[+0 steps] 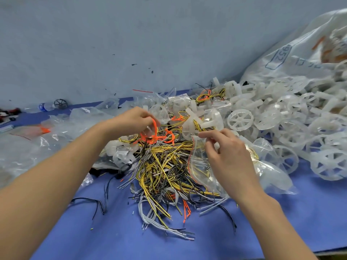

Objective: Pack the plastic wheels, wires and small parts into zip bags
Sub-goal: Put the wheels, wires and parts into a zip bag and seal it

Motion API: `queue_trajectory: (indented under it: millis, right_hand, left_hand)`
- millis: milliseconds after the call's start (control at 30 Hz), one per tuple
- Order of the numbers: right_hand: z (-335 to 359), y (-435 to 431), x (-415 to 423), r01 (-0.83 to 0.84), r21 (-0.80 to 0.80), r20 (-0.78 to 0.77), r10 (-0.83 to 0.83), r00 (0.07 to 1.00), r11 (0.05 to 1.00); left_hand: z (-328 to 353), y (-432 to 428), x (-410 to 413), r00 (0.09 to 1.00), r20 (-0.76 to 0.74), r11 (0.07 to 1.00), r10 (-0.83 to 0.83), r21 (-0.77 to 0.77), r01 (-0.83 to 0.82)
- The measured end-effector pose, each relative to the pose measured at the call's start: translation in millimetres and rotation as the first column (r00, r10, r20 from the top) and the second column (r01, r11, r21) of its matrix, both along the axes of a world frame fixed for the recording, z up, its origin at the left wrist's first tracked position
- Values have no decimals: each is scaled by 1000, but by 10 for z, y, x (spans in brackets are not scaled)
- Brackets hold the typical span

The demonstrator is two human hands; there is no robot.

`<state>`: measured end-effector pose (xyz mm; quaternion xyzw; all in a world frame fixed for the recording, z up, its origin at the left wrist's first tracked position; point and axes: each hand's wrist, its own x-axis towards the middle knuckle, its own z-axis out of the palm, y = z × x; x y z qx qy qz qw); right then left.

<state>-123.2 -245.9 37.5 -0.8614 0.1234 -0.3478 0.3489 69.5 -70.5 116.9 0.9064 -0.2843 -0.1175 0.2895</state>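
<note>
Head view, two hands (134,119) (227,151), one held bag (201,166)

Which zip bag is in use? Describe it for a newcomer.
Start at the central yellow-and-black wire heap. At its right edge the right hand pinches a clear zip bag. Only this bag is held; a red strip runs down its left edge.

Blue table (281,222) spread wide, and dead centre a tangle of yellow, black and grey wires (165,171) lies right on it; white plastic wheels (281,117) heaped to the right against a big clear sack (300,53), crumpled zip bags (62,128) on the left, a bottle (45,106) far back-left
</note>
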Motion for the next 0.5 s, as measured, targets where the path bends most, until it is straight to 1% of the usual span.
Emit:
queue_trajectory:
  millis: [67,100,133,167,200,233,267,300,333,367,400,433,467,500]
  right_hand:
    - [-3,3,-6,-1,5,-3,1,1000,1000]
    - [-3,1,-7,-1,8,-7,1,1000,1000]
    - [-4,-1,-10,-1,10,-12,1,1000,1000]
    - [-5,-4,-12,0,14,-16,0,1000,1000]
    - [-5,-7,-16,0,18,-18,0,1000,1000]
    - [-5,-11,-18,-2,22,-19,2,1000,1000]
    - [-4,-11,-21,-6,25,-18,6,1000,1000]
    - [-5,-12,-22,-10,27,-17,10,1000,1000]
    - [-6,-12,-24,-12,27,-17,12,1000,1000]
    - [-7,-10,-22,-10,26,-18,11,1000,1000]
    - [-7,-7,-20,-8,24,-20,9,1000,1000]
    - [-7,-2,-13,-7,22,-25,8,1000,1000]
    - [-6,2,-7,-8,21,-30,9,999,1000]
    - [-4,5,0,-10,24,-34,11,999,1000]
  left_hand:
    - [104,-80,-44,1000,19,990,19,-143,-16]
    - [154,-107,-74,997,64,975,48,-220,-33]
    - [179,-123,-102,987,137,959,83,-280,-42]
    - [187,-129,-126,963,243,955,112,-295,-36]
    - [192,-122,-150,928,355,971,112,-237,-27]
    - [179,-108,-182,895,438,990,81,-136,-23]
    - [155,-90,-208,887,458,997,55,-69,-27]
    - [133,-74,-216,908,413,996,70,-87,-37]
    - [133,-61,-235,950,280,975,137,-210,-78]
    - [148,-57,-263,974,76,911,211,-377,-168]
    - [159,-46,-301,960,-150,804,234,-525,-278]
    - [158,-38,-356,922,-337,694,193,-617,-371]
    - [127,-34,-408,878,-463,613,122,-660,-434]
    - [70,-34,-469,836,-547,564,44,-678,-473]
